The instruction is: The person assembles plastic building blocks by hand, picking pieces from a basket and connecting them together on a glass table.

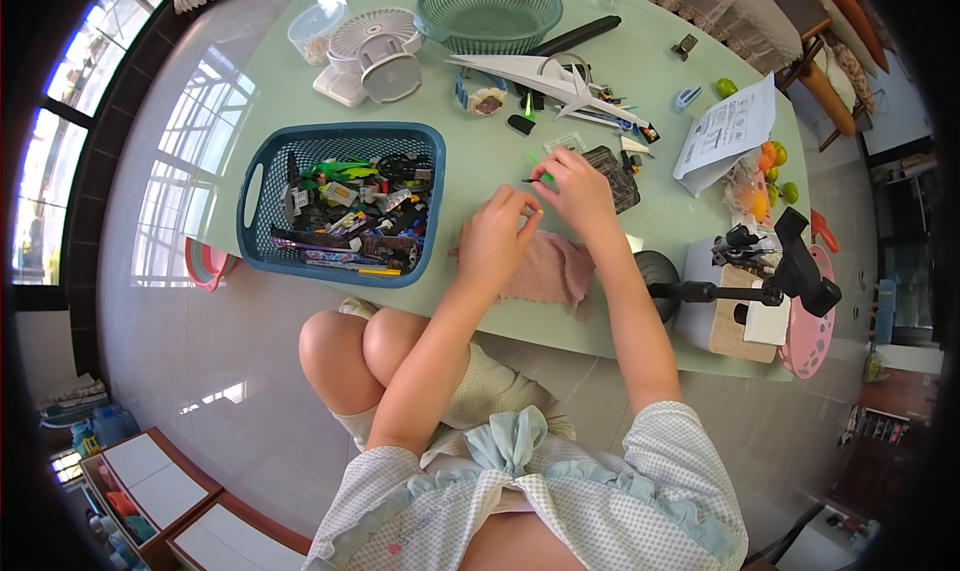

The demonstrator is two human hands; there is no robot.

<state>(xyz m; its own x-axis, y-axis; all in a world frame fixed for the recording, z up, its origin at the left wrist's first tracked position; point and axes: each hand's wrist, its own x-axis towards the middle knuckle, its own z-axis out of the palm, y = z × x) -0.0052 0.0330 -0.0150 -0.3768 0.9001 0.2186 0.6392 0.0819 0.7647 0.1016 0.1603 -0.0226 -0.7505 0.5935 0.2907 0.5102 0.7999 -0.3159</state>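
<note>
My left hand (492, 239) is closed in a pinch above the table edge, with a small yellow piece (540, 212) showing at its fingertips. Just to its right and farther in, my right hand (578, 189) pinches a small black and green piece (535, 179). Its exact kind is too small to tell. Under both forearms lies a crumpled pink cloth (560, 268). A dark, see-through tray (617, 178) rests beside my right hand. Left of my left hand stands a blue plastic basket (340, 131), holding many mixed toy building bricks (365, 206).
Beyond my hands lie a white triangular model (525, 71) and small parts. A green basket (490, 11) and white fan (375, 41) stand at the back. Right are a paper sheet (728, 136), fruit (770, 161) and a black phone stand (700, 292).
</note>
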